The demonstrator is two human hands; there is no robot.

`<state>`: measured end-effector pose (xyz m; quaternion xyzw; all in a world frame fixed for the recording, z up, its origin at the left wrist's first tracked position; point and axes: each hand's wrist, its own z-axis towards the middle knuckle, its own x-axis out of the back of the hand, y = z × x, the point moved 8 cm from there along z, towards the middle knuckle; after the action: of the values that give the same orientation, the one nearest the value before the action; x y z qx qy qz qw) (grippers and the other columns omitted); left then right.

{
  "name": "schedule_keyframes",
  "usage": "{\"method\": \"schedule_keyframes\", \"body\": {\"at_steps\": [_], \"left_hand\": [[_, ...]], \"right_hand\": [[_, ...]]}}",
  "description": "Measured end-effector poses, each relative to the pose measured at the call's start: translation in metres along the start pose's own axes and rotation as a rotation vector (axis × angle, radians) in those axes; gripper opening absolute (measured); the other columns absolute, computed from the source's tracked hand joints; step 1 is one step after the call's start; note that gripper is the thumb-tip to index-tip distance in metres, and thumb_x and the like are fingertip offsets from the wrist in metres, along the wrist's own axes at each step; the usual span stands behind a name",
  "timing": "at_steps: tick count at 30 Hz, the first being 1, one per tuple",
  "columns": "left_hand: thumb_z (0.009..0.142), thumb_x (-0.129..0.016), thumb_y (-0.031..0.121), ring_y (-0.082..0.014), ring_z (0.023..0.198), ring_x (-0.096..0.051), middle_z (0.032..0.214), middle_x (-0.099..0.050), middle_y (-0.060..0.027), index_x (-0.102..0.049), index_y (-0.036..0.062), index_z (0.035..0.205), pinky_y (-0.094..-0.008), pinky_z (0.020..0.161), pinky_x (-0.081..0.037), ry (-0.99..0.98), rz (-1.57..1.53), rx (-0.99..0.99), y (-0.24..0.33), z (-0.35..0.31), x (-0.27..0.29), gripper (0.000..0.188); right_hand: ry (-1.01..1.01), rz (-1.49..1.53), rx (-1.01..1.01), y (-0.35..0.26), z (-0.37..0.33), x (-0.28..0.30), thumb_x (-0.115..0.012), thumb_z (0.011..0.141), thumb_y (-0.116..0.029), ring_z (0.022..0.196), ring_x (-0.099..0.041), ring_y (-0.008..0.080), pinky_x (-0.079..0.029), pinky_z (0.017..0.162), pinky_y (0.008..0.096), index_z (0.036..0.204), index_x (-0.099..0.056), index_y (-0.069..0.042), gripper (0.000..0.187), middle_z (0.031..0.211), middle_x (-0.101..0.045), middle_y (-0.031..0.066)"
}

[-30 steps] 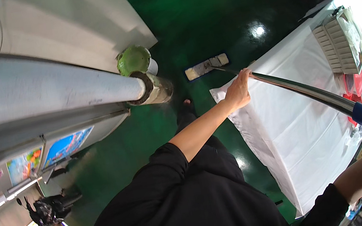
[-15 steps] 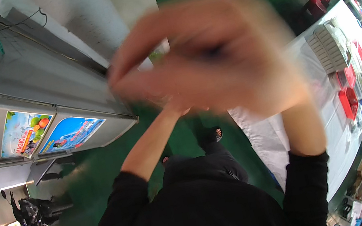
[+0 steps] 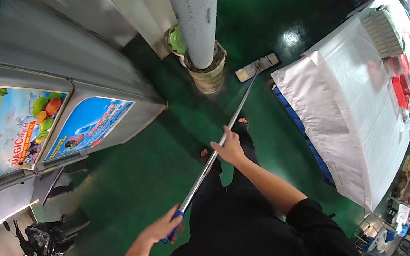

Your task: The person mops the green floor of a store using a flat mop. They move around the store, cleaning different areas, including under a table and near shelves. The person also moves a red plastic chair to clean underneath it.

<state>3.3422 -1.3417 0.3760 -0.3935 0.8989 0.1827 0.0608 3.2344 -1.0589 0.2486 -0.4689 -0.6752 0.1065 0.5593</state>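
A flat mop (image 3: 245, 98) slants across my front, its long metal pole rising from lower left to upper right. My left hand (image 3: 163, 226) is closed around the blue grip at the pole's near end. Farther up, my right hand (image 3: 230, 148) wraps the bare metal, thumb and fingers about it. The mop's flat head (image 3: 247, 71), whitish on top with a dark blue edge, lies on the green floor between a pillar's base and the covered table.
A grey pillar (image 3: 196, 16) stands in a round base (image 3: 209, 76) ahead. To the left is a silver fridge (image 3: 117, 83) with colourful stickers; a motorbike (image 3: 46, 240) is parked behind it. On the right, a white-covered table (image 3: 341, 106) bears a basket (image 3: 382, 33) and red trays.
My right hand, earlier raised and blurred close to the camera, has come down onto the mop's pole. My left hand, formerly hidden behind it, now shows lower left on the grip.
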Motion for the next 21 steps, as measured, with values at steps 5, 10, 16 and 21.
{"method": "schedule_keyframes", "body": {"at_steps": [5,10,16,21], "left_hand": [[0.093,-0.046,0.037,-0.0111,0.042,-0.046,0.054,-0.047,-0.0022,-0.029,0.0033,0.128,-0.0269,0.038,-0.036,0.021,0.207,0.124,0.005,-0.004,-0.01,0.051],[0.09,-0.054,0.036,-0.0097,0.041,-0.043,0.054,-0.044,-0.0011,-0.033,0.0028,0.121,-0.0269,0.039,-0.037,-0.062,0.0,0.296,-0.032,-0.036,0.018,0.05],[0.089,-0.055,0.036,-0.0105,0.041,-0.044,0.053,-0.045,-0.0011,-0.035,0.0015,0.119,-0.0277,0.04,-0.038,-0.053,0.101,0.344,0.034,0.002,0.024,0.05],[0.09,-0.053,0.034,-0.0108,0.04,-0.047,0.052,-0.047,-0.0018,-0.036,0.0003,0.116,-0.0262,0.039,-0.038,-0.066,0.297,0.195,0.121,0.095,0.004,0.046]], "right_hand": [[-0.196,0.701,-0.759,0.095,-0.029,-0.117,-0.06,0.077,-0.011,0.056,-0.063,0.0291,-0.053,0.041,0.0326,0.138,0.001,-0.004,0.087,0.09,-0.058,0.0203],[-0.432,0.979,-0.884,0.05,-0.069,-0.141,-0.058,0.081,-0.011,0.053,-0.062,0.0256,-0.054,0.042,0.0376,0.107,-0.022,-0.005,0.044,0.079,-0.06,0.0171],[-0.247,0.999,-0.828,0.073,-0.009,-0.118,-0.054,0.08,-0.007,0.046,-0.06,0.0246,-0.052,0.038,0.0355,0.107,-0.021,-0.003,0.043,0.076,-0.058,0.0151],[-0.088,0.899,-0.809,0.142,0.088,-0.059,-0.052,0.079,-0.004,0.042,-0.058,0.0256,-0.05,0.033,0.0357,0.103,-0.024,-0.001,0.037,0.069,-0.056,0.0158]]}}
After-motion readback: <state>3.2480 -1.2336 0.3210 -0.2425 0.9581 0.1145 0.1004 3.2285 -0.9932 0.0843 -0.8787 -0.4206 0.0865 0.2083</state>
